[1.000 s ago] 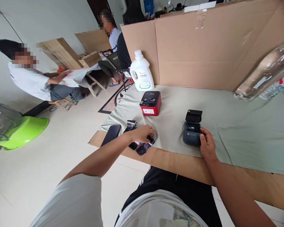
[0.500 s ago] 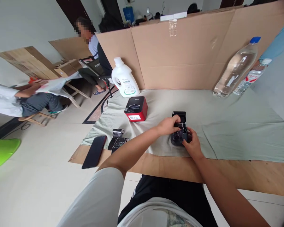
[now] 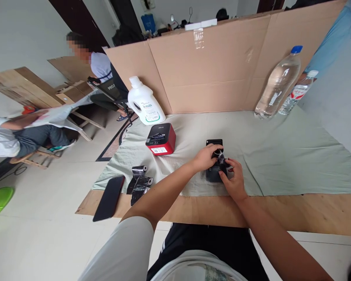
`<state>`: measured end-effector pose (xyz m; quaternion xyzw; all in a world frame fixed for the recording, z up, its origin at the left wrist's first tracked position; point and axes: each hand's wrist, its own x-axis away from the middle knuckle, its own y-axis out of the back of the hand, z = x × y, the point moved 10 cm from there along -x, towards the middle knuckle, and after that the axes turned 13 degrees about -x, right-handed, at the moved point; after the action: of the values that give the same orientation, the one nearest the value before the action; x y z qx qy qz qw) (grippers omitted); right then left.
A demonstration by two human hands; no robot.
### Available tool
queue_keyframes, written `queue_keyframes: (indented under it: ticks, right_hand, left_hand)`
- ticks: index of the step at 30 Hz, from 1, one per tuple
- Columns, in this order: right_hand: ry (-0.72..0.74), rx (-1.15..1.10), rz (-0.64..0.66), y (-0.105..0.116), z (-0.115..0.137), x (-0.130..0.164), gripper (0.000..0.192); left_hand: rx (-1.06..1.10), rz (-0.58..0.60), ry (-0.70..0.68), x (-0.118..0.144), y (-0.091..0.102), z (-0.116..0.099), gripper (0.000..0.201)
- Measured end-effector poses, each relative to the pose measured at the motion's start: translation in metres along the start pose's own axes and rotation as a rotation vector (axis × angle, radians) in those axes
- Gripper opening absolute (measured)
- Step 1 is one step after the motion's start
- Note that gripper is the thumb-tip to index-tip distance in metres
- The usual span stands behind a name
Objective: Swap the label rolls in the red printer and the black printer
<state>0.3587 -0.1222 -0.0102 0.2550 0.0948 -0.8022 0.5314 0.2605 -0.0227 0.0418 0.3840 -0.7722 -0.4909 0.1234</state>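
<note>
Both hands meet over the open black printer (image 3: 214, 171), left hand (image 3: 204, 157) and right hand (image 3: 234, 180) pinching a shiny roll (image 3: 221, 159) into its bay; next it needs seating squarely, red printer (image 3: 160, 139) idle at ten o'clock.

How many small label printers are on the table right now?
2. The red printer sits on the green cloth in front of the white jug. The black printer is nearer the table edge, under the left hand and right hand.

"PROJ" on chair back (image 3: 109, 86) (cut off)
</note>
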Motion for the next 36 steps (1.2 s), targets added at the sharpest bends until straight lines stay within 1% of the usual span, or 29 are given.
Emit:
queue_keyframes:
  ticks: [2,3,4,5,6,9,10,12,15,20,24,28,30,32,33,34,36]
  right_hand:
    - [-0.019,-0.079,-0.01,0.001,0.0,0.001,0.057]
    - [-0.02,-0.104,-0.01,0.0,0.0,0.001,0.063]
    - [-0.015,-0.109,-0.007,0.0,0.001,0.001,0.066]
    - [-0.004,-0.091,0.0,0.0,0.003,0.001,0.063]
    - [0.015,-0.056,0.005,-0.001,0.005,0.0,0.057]
    - [0.093,0.072,0.024,-0.002,0.012,-0.001,0.027]
    - [0.118,0.103,0.029,-0.002,0.014,-0.001,0.022]
    - [0.15,0.152,0.029,-0.002,0.016,-0.001,0.017]
    - [0.175,0.192,0.043,-0.005,0.017,-0.001,0.017]
    - [0.157,0.236,0.037,-0.006,0.015,-0.002,0.024]
    - [0.155,0.261,0.047,-0.007,0.015,-0.002,0.03]
    - [0.145,0.251,0.062,-0.007,0.014,-0.002,0.033]
    - [0.133,0.219,0.069,-0.006,0.013,-0.001,0.036]
    - [0.124,0.189,0.068,-0.005,0.013,-0.001,0.038]
    - [0.123,0.181,0.069,-0.004,0.013,-0.001,0.039]
    - [0.127,0.177,0.074,-0.004,0.014,-0.001,0.04]
    - [0.141,0.18,0.088,-0.006,0.016,0.0,0.04]
  left_hand:
    - [0.11,-0.042,-0.037,0.002,0.003,-0.003,0.042]
    - [0.145,-0.053,-0.036,0.003,0.002,-0.002,0.038]
    - [0.16,-0.061,-0.028,0.004,0.001,0.0,0.036]
    - [0.155,-0.066,-0.017,0.005,0.0,0.002,0.035]
    - [0.13,-0.07,-0.007,0.006,-0.002,0.005,0.035]
    - [-0.053,-0.056,0.002,0.008,-0.006,0.01,0.037]
    - [-0.132,-0.038,-0.005,0.008,-0.008,0.011,0.036]
    - [-0.278,0.01,-0.017,0.009,-0.012,0.012,0.035]
    - [-0.391,0.06,-0.026,0.01,-0.016,0.012,0.033]
    - [-0.437,0.087,-0.017,0.007,-0.021,0.016,0.029]
    - [-0.422,0.175,-0.053,0.006,-0.025,0.02,0.033]
    - [-0.356,0.26,-0.135,0.011,-0.022,0.017,0.038]
    - [-0.31,0.279,-0.161,0.014,-0.019,0.015,0.04]
    - [-0.253,0.269,-0.183,0.018,-0.017,0.013,0.04]
    - [-0.225,0.245,-0.183,0.019,-0.014,0.013,0.039]
    - [-0.206,0.197,-0.163,0.018,-0.01,0.015,0.037]
    - [-0.2,0.023,-0.054,0.016,0.005,0.024,0.033]
